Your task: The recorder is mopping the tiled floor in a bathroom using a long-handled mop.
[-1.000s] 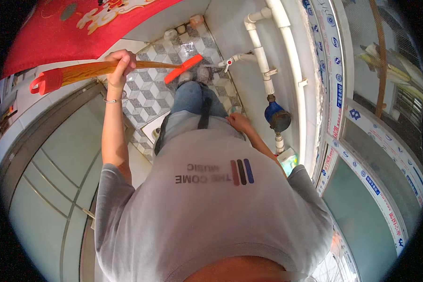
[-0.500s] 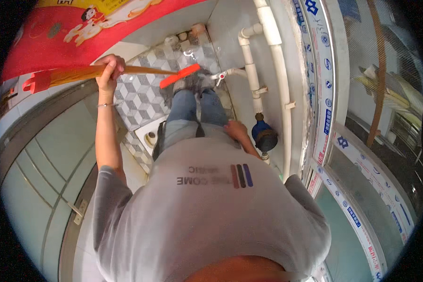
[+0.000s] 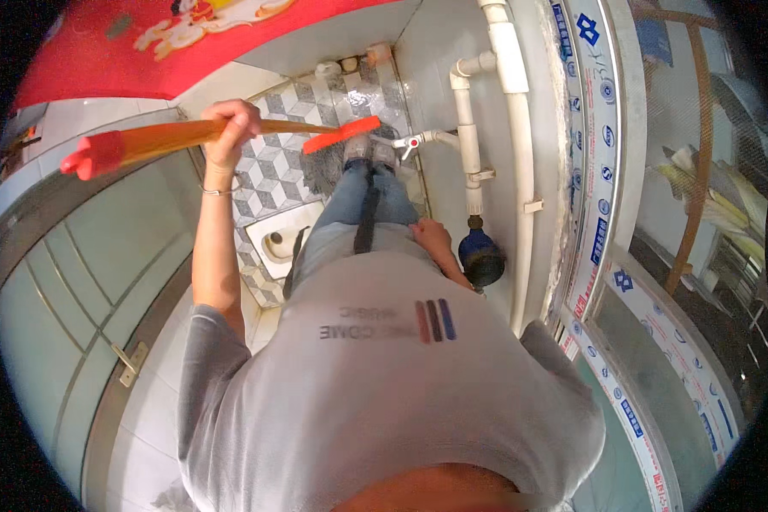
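Note:
My left hand [image 3: 232, 128] is closed round the handle of a long broom [image 3: 166, 141], out to the left with the arm stretched forward. The handle is yellow-brown with a red cap at its near end. At the far end, the orange-red broom head [image 3: 343, 134] is low in front of my feet, with dark bristles seeming to show below it. My right hand [image 3: 435, 239] lies against my right thigh, fingers laid on the jeans and nothing visible in it.
Grey-and-white patterned tiles [image 3: 273, 171] cover the floor, with a white squat toilet [image 3: 252, 235] at left. White pipes [image 3: 465, 128], a red-handled tap [image 3: 410, 145] and a blue meter [image 3: 480, 256] line the right wall. A red printed cloth [image 3: 102, 64] hangs upper left; a door [image 3: 68, 299] stands left.
My left hand and the broom have shifted to the right in view, and the broom's capped end sits a little lower. The view has turned slightly, showing more of the squat toilet. My right hand stays at my thigh.

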The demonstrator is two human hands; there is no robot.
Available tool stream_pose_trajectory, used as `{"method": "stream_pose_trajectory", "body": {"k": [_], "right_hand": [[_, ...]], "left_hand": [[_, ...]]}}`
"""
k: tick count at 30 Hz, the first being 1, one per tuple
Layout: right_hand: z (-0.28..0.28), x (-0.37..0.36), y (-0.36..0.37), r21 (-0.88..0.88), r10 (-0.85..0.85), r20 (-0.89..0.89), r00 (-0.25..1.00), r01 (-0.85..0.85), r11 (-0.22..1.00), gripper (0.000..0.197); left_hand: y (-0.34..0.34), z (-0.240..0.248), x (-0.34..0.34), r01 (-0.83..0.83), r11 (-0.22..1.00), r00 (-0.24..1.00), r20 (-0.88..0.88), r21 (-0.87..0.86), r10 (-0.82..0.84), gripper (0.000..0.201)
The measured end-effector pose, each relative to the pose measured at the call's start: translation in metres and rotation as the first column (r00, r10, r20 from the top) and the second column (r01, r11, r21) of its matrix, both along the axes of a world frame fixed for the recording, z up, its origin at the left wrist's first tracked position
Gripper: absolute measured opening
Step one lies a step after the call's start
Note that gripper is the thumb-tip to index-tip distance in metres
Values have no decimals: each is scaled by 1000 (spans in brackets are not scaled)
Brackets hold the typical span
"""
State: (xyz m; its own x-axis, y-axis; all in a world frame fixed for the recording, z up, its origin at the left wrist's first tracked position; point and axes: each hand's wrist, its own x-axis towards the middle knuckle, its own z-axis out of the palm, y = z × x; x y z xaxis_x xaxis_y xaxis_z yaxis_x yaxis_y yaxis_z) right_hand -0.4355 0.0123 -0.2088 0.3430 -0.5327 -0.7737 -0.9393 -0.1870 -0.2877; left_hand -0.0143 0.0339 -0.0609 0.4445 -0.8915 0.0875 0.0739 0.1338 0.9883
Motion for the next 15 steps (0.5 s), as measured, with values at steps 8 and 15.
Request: {"method": "stream_pose_trajectory", "body": {"k": [8,15], "right_hand": [[11,1,10,-55,-23,38,999,25,998,35],[28,39,16,-71,25,215,976,-9,997,38]], "left_hand": [[0,-14,11,18,999,995,-96,34,-15,31],[-1,-17,34,40,999,992,-125,21,-37,28]]}}
